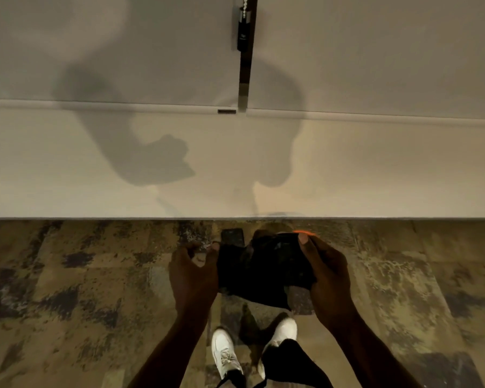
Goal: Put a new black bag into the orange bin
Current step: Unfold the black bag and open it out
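A crumpled black bag [261, 270] hangs between my two hands, above the patterned floor near the wall. My left hand [192, 271] pinches its left edge with thumb and fingertips. My right hand [324, 268] grips its right side, thumb pointing up along the top. Only a thin orange sliver of the orange bin [304, 232] shows above the bag, just past my right thumb; the rest of the bin is hidden behind the bag and hand.
A small dark flat object [232, 237] lies on the floor by the wall, left of the bin. A white wall [95, 169] stands straight ahead. My white shoes [226, 352] stand below the bag on the mottled brown carpet [81, 289].
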Action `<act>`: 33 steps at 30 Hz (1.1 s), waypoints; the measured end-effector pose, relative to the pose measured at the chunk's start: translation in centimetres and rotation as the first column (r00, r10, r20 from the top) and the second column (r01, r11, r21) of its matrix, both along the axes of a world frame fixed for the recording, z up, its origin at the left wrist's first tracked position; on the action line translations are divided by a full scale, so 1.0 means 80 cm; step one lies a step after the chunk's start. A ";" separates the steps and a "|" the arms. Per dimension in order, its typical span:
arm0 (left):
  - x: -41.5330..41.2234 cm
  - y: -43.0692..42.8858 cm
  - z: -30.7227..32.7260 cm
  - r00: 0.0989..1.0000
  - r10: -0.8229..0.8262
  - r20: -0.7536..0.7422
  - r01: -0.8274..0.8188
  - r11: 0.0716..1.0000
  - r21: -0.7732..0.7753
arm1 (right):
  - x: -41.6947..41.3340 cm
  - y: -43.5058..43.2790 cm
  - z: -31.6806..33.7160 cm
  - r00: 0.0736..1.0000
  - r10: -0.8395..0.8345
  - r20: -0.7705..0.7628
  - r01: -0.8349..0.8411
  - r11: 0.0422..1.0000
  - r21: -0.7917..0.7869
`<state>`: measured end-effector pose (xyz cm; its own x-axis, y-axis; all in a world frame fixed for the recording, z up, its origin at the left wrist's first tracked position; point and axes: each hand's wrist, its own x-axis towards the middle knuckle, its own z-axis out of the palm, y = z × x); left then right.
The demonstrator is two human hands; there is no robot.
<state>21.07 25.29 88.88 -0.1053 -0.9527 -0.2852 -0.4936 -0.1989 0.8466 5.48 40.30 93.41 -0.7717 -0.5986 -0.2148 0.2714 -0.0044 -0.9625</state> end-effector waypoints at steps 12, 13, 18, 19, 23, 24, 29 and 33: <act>-0.078 0.080 0.045 0.891 -0.455 0.006 0.451 0.884 0.122 | -0.027 0.065 -0.004 0.998 0.001 -0.062 -0.002 1.000 -0.022; -0.084 0.086 0.043 0.892 -0.450 0.034 0.446 0.890 0.092 | -0.037 0.075 -0.003 0.998 0.005 -0.055 -0.008 0.999 -0.041; -0.118 0.102 0.045 0.932 -0.341 0.124 0.333 0.939 0.083 | -0.082 0.124 -0.005 0.992 0.025 -0.124 -0.026 1.000 -0.005; -0.125 0.106 0.047 0.939 -0.317 0.135 0.307 0.947 0.094 | -0.091 0.133 -0.006 0.989 0.040 -0.142 -0.038 0.999 0.018; -0.147 0.117 0.058 0.976 -0.217 -0.032 0.217 0.941 0.260 | -0.120 0.170 -0.018 0.970 0.144 -0.197 -0.117 0.983 0.144; -0.152 0.120 0.060 0.979 -0.172 -0.113 0.200 0.921 0.334 | -0.128 0.180 -0.022 0.963 0.178 -0.203 -0.141 0.973 0.183; -0.174 0.142 0.057 0.934 0.109 -0.340 0.112 0.814 0.570 | -0.145 0.213 -0.045 0.928 0.320 -0.192 -0.242 0.908 0.341; -0.181 0.161 0.052 0.928 0.151 -0.341 0.083 0.809 0.582 | -0.150 0.234 -0.059 0.951 0.299 -0.082 -0.255 0.904 0.342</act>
